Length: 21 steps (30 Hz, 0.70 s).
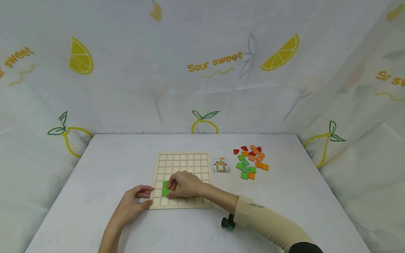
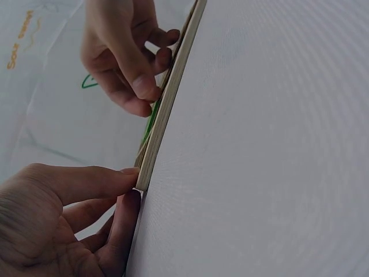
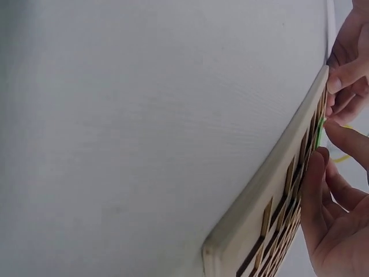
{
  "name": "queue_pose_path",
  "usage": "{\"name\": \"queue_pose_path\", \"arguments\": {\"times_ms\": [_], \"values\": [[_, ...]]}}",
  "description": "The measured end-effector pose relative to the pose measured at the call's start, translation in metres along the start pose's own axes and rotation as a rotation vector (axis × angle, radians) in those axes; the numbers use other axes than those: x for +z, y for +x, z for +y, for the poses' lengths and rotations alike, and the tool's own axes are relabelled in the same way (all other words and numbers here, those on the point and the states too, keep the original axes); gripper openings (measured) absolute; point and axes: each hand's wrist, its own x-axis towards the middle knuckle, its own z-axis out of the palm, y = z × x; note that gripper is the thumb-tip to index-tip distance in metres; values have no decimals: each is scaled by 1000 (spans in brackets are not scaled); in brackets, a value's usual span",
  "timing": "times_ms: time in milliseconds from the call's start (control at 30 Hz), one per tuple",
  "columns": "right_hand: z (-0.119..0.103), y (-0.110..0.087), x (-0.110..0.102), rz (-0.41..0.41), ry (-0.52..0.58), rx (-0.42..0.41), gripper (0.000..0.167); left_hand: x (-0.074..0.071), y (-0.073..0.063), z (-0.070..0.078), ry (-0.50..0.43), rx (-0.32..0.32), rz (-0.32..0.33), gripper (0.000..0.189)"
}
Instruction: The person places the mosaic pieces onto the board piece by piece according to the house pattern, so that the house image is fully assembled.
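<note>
R hand pinches lower green tile btwn thumb & fingertips, on the wooden grid board (2nd green tile just beyond). L hand, fingers & thumb apart, touches board's left edge nr front corner.

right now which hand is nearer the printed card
Right. The right hand is over the grid board, left of the printed card; the left hand touches the board's left edge, farther off.
</note>
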Motion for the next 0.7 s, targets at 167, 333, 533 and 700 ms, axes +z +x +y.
{"name": "queue_pose_path", "arguments": {"times_ms": [167, 333, 533, 700], "values": [[3, -5, -10, 10, 26, -8, 19, 0, 0, 0, -2, -3, -2, 45], [14, -11, -28, 30, 92, -22, 21, 0, -1, 1, -8, -6, 4, 46], [32, -22, -58, 61, 230, -20, 28, 1, -1, 1, -6, -5, 9, 45], [53, -31, -85, 137, 271, 34, 31, 1, 0, 0, -7, -2, 9, 45]]}}
